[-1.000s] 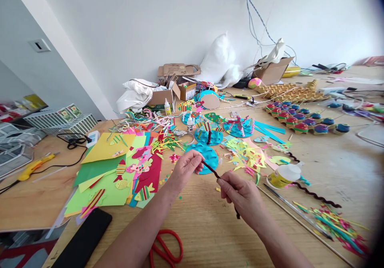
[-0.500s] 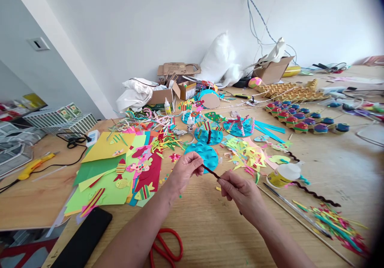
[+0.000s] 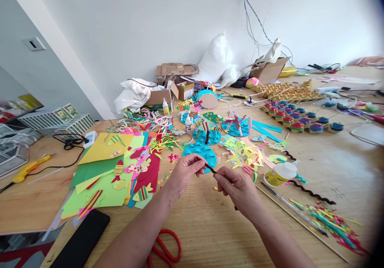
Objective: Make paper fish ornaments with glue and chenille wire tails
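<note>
Between my two hands runs a dark brown pipe cleaner (image 3: 211,169). My left hand (image 3: 189,171) pinches one end of it between thumb and fingers. My right hand (image 3: 232,186) is closed round it a short way along, and a dark tip pokes out below that hand. Just behind my fingers lies a blue scalloped disc (image 3: 199,151), partly covered by my left hand. Another blue disc (image 3: 207,137) stands farther back with a brown twisted stem (image 3: 207,137) upright on it. Wavy brown pipe cleaners (image 3: 312,192) lie to the right of my right hand.
Coloured paper sheets (image 3: 99,188) with paper fish spread at left, near a black phone (image 3: 82,240). Red-handled scissors (image 3: 165,248) lie at the front. A glue tub (image 3: 279,175), wooden stick (image 3: 300,222) and paper scraps (image 3: 333,220) are at right; painted egg cartons (image 3: 297,118) behind.
My right hand has drawn slightly closer to my left along the pipe cleaner, so less of it shows between them. The whole view has shifted a little.
</note>
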The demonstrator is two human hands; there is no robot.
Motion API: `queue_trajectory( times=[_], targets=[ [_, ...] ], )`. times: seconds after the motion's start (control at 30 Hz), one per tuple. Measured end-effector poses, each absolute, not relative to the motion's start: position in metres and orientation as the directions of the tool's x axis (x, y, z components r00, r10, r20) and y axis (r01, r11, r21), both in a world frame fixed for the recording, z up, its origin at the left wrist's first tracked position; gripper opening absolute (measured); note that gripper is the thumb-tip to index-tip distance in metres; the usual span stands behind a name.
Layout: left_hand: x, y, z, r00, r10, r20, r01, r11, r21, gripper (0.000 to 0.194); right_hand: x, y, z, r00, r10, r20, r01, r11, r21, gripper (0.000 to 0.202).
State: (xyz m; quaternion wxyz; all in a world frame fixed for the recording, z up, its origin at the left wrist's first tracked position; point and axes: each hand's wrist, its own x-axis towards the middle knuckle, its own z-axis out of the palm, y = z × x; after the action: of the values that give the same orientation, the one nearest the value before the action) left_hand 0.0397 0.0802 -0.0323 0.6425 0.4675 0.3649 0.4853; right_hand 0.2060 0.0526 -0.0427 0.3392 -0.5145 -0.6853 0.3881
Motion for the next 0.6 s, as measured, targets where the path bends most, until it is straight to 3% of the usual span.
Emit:
queue_trajectory(
  times=[0.17,0.3,0.43,0.6],
  targets=[
    [0.043,0.083,-0.034,0.160,0.983,0.091,-0.224,-0.054,0.973,0.022,0.199,0.047,-0.041,-0.273,0.957,0.093,0.435,0.210,-0.876,0.027],
    [0.041,0.080,-0.030,0.180,0.984,-0.001,-0.319,0.059,0.946,0.021,0.199,0.050,-0.042,-0.284,0.952,0.115,0.422,0.231,-0.877,0.027],
    [0.041,0.078,-0.029,0.304,0.947,-0.106,-0.460,0.243,0.854,0.021,0.205,0.060,-0.045,-0.347,0.937,0.039,0.208,0.117,-0.971,0.029],
    [0.039,0.080,-0.034,0.263,0.965,-0.015,-0.424,0.129,0.896,0.020,0.206,0.066,-0.043,-0.361,0.931,-0.064,0.062,-0.044,-0.997,0.030]
  ],
)
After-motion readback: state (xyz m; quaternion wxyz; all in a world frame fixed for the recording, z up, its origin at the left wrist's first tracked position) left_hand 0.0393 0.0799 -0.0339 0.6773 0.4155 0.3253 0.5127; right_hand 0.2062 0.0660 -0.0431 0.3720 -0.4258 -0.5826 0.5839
